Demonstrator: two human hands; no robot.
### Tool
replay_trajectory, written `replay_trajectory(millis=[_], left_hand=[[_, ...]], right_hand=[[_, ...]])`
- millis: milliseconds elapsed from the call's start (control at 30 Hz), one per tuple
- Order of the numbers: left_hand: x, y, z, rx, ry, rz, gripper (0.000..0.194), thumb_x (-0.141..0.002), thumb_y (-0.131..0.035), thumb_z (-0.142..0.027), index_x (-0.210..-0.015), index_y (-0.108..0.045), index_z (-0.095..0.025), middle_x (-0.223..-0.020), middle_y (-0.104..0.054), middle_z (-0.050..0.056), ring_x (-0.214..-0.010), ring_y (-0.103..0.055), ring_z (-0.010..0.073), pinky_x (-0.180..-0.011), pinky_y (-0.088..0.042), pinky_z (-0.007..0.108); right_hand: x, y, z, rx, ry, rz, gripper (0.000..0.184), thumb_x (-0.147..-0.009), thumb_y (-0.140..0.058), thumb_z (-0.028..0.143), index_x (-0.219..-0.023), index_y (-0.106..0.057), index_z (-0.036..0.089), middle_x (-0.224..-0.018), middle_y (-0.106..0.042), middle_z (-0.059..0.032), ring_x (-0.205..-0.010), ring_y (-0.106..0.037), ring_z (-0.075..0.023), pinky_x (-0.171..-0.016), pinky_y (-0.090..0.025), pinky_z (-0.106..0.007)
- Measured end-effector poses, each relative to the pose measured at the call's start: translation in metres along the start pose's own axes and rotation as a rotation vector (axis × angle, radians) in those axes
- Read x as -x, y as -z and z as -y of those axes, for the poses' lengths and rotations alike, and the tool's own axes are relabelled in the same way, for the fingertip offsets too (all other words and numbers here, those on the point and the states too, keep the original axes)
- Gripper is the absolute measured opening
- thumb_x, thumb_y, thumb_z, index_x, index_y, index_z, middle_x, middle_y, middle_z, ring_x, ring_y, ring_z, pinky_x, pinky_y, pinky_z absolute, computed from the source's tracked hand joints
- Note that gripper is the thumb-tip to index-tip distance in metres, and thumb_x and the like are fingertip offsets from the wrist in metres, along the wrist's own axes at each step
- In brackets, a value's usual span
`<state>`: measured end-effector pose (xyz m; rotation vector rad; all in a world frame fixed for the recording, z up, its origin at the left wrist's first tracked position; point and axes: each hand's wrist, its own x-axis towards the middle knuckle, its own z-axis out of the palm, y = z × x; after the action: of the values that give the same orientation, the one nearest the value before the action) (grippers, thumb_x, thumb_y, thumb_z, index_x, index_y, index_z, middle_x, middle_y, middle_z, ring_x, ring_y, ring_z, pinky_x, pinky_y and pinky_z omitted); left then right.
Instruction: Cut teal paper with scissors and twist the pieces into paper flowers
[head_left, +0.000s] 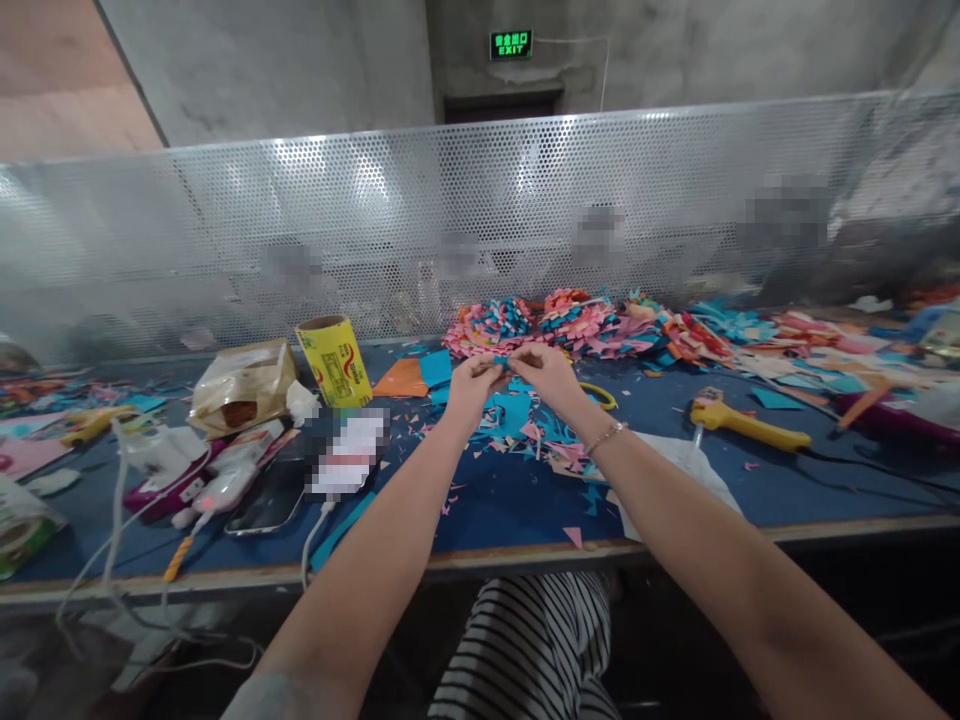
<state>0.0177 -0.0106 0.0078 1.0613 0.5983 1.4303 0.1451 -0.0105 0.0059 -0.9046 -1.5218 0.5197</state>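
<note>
Held out over the middle of the table, my left hand (474,386) and my right hand (547,374) meet fingertip to fingertip. Between them they pinch a small blue piece (501,361) of thin sheet material, mostly covered by the fingers; felt or paper, I cannot tell. Below the hands lie blue scraps (514,412) mixed with pink cuttings (568,456). Just behind them sits a row of fringed pink, blue and orange bundles (574,318). An orange sheet (402,378) and a blue sheet (436,368) lie left of my left hand.
A yellow glue gun (757,425) rests at right with its tip over white paper (679,460). On the left are a yellow cardboard tube (335,362), a paper bag (244,385), a phone (349,450) and white cables (116,500). A perforated metal screen (390,210) stands behind.
</note>
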Motion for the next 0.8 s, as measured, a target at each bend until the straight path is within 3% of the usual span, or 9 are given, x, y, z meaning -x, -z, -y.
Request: replay_trajectory(millis=[133,233,433,600,800], left_hand=[[0.002,-0.003,-0.009,0.155,0.136,-0.068,0.007,-0.067,-0.064,-0.014,-0.063,-0.057,-0.012,-0.059,-0.06,0.001,-0.062,-0.061,0.0107,-0.074,-0.052,0.028],[0.001,-0.002,-0.012,0.192,0.243,-0.131,0.011,-0.069,-0.06,-0.007,-0.06,-0.056,-0.011,-0.053,-0.057,0.0,-0.055,-0.057,0.0064,-0.064,-0.051,0.018],[-0.002,0.002,-0.012,0.206,0.412,-0.142,0.013,-0.07,-0.059,-0.004,-0.059,-0.056,-0.01,-0.052,-0.055,0.001,-0.051,-0.053,0.0043,-0.055,-0.048,0.013],[0.001,0.003,-0.013,0.122,0.383,-0.097,0.006,-0.069,-0.063,-0.007,-0.067,-0.06,-0.012,-0.054,-0.056,-0.001,-0.048,-0.052,0.0049,-0.053,-0.048,0.017],[0.0,0.002,-0.011,0.096,0.253,-0.102,0.011,-0.066,-0.063,-0.005,-0.068,-0.057,-0.013,-0.053,-0.055,-0.003,-0.049,-0.054,0.0054,-0.054,-0.047,0.017]], right_hand=[[-0.001,0.004,0.001,0.119,0.158,-0.031,0.009,-0.07,-0.058,0.027,-0.068,-0.06,0.019,-0.071,-0.059,-0.0026,-0.064,-0.054,-0.0144,-0.06,-0.045,-0.029],[-0.001,0.007,-0.001,0.16,0.234,0.007,0.008,-0.073,-0.056,0.025,-0.069,-0.061,0.019,-0.076,-0.059,-0.0034,-0.064,-0.054,-0.0143,-0.058,-0.045,-0.028],[-0.002,0.011,0.0,0.281,0.367,0.054,0.007,-0.074,-0.056,0.018,-0.068,-0.06,0.02,-0.071,-0.058,-0.0025,-0.074,-0.054,-0.0165,-0.071,-0.045,-0.032],[-0.001,0.009,0.0,0.228,0.314,0.054,0.005,-0.073,-0.055,0.018,-0.075,-0.06,0.02,-0.078,-0.059,-0.0039,-0.077,-0.056,-0.0169,-0.07,-0.047,-0.032],[0.002,0.003,-0.002,-0.092,0.064,0.062,0.014,-0.067,-0.062,0.027,-0.077,-0.057,0.019,-0.079,-0.06,-0.0032,-0.074,-0.06,-0.0163,-0.07,-0.051,-0.033]])
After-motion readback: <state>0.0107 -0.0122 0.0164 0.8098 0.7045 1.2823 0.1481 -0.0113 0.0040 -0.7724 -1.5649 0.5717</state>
